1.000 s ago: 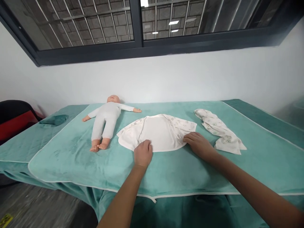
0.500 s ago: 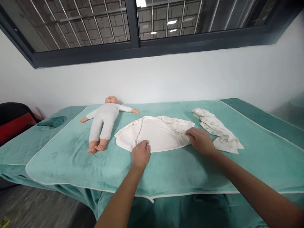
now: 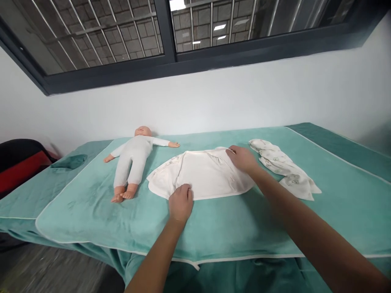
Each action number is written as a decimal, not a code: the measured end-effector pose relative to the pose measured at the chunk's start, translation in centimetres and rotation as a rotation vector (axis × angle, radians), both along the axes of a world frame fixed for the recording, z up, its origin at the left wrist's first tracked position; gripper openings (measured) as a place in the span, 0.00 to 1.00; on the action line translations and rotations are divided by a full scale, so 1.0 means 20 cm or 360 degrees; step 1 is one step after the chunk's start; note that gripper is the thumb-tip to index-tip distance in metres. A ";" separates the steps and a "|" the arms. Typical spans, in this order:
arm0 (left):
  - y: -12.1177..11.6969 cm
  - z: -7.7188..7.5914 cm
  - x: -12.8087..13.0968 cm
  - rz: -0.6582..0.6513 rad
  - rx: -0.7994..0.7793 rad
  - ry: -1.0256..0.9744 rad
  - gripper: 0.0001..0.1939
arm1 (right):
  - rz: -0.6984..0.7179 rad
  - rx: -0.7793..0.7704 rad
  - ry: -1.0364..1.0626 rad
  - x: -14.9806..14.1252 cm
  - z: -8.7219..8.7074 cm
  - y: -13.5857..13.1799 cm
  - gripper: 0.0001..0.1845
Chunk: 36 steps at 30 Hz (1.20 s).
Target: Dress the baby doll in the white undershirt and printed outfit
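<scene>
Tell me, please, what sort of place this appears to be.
Perhaps an indoor childcare practice room: a baby doll and a small white garment lie on a green-covered bed or table.

Indoor room, seemingly baby-care practice room; exact kind unclear. Signs: infant doll [image 3: 134, 152] in white suit lying on bed [image 3: 18, 201] with green velvety covers, opening [image 3: 70, 162] near bed's left end; small shirt [image 3: 207, 175] spread near doll. Plain white wall [image 3: 195, 103], dark-framed window [image 3: 175, 57], metal bars [image 3: 211, 24] beyond glass, bright light patches [image 3: 220, 27] in panes.
</scene>
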State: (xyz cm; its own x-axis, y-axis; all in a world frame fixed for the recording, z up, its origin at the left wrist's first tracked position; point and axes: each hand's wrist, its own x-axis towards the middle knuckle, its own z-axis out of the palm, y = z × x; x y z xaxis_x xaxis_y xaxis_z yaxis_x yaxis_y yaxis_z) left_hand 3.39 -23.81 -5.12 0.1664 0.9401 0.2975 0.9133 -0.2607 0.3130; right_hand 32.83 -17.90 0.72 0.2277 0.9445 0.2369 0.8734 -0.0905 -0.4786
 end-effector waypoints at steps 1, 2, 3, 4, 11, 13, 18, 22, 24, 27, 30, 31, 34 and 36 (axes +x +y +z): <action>0.00 0.00 0.00 -0.0019 0.0032 0.0005 0.12 | 0.0015 0.0019 0.0156 0.04 -0.02 0.01 0.21; 0.00 0.00 0.00 -0.0044 0.0065 0.0012 0.12 | 0.0058 0.0032 0.0316 0.07 -0.04 0.02 0.22; 0.00 0.01 0.00 -0.0070 0.0095 0.0023 0.12 | 0.0127 0.0027 0.0471 0.10 -0.07 0.03 0.23; 0.00 0.01 0.00 -0.0100 0.0116 0.0035 0.12 | 0.0200 0.0015 0.0617 0.13 -0.10 0.03 0.25; 0.20 0.11 0.23 -0.0270 -0.0011 0.0081 0.13 | -0.0089 0.0111 0.0502 0.29 -0.21 0.10 0.23; 0.30 0.12 0.37 -0.0303 -0.0095 -0.0017 0.13 | -0.0293 -0.0061 0.0249 0.34 -0.22 0.09 0.25; 0.51 0.10 0.66 -0.0201 -0.0180 -0.0162 0.14 | -0.0216 -0.0350 0.0222 0.41 -0.18 0.05 0.19; 0.59 0.10 0.75 -0.0297 -0.0003 0.0074 0.14 | -0.0430 0.0009 0.0559 0.38 -0.16 0.12 0.18; 0.60 0.10 0.76 -0.0378 0.0091 0.0151 0.13 | -0.0554 0.0167 0.0763 0.37 -0.18 0.16 0.21; 0.59 0.10 0.75 -0.0397 0.0143 0.0088 0.14 | -0.0684 0.0386 0.0940 0.40 -0.24 0.22 0.23; 0.58 0.09 0.74 -0.0411 0.0102 0.0027 0.17 | -0.0724 0.0478 0.0910 0.45 -0.28 0.29 0.21; 0.58 0.09 0.74 -0.0416 0.0085 0.0017 0.18 | -0.0713 0.0475 0.0881 0.46 -0.28 0.31 0.19; 0.59 0.08 0.74 -0.0409 0.0067 -0.0020 0.17 | -0.0676 0.0439 0.0792 0.49 -0.29 0.37 0.15; 0.59 0.07 0.75 -0.0398 0.0084 -0.0040 0.14 | -0.0667 0.0441 0.0704 0.50 -0.29 0.39 0.13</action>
State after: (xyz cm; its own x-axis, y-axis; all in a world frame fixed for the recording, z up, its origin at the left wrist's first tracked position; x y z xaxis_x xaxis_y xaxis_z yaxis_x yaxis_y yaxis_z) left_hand 18.32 -11.98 -3.64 0.3836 0.8537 0.3523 0.8105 -0.4941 0.3146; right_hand 42.82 -10.04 -5.04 0.6935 0.6726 0.2581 0.5073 -0.2016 -0.8378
